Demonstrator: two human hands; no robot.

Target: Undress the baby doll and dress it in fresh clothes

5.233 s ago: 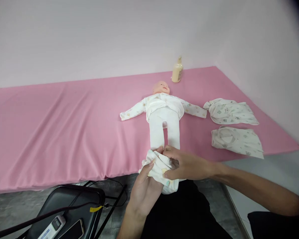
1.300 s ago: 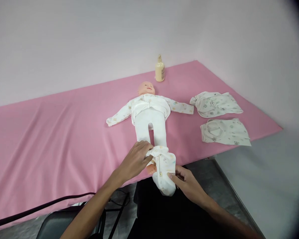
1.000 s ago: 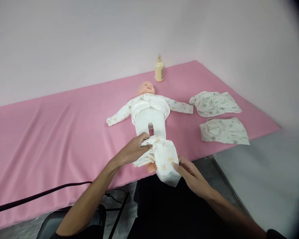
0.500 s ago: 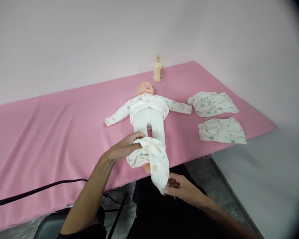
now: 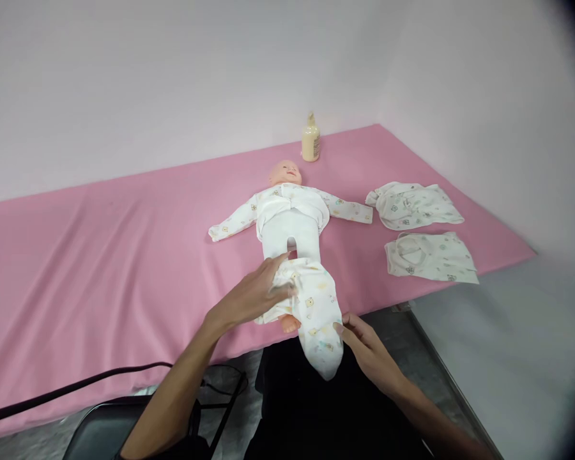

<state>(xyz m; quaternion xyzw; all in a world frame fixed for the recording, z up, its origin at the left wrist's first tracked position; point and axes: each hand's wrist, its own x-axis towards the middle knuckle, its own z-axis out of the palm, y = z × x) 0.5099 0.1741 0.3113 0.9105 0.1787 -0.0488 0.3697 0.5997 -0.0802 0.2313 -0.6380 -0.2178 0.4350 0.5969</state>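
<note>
A baby doll (image 5: pixel 290 214) in a printed white top and white leggings lies face up on the pink sheet (image 5: pixel 100 255), feet toward me. A pair of printed baby trousers (image 5: pixel 316 313) covers its lower legs, one trouser leg hanging over the bed edge. My left hand (image 5: pixel 253 295) rests on the bunched waist of the trousers at the doll's left shin, fingers closed on the cloth. My right hand (image 5: pixel 364 345) pinches the hanging trouser leg at its side. One bare doll foot (image 5: pixel 287 324) shows beneath the cloth.
Two folded printed baby garments (image 5: pixel 414 206) (image 5: pixel 429 257) lie on the sheet at the right. A cream bottle (image 5: pixel 310 139) stands by the wall behind the doll's head. A black chair (image 5: pixel 96 428) and cable sit below the bed edge at lower left.
The trousers, held up loose half a second ago, now lie down over the doll's lower legs. My left hand moved forward onto the shin; my right hand rose to the trouser leg's side.
</note>
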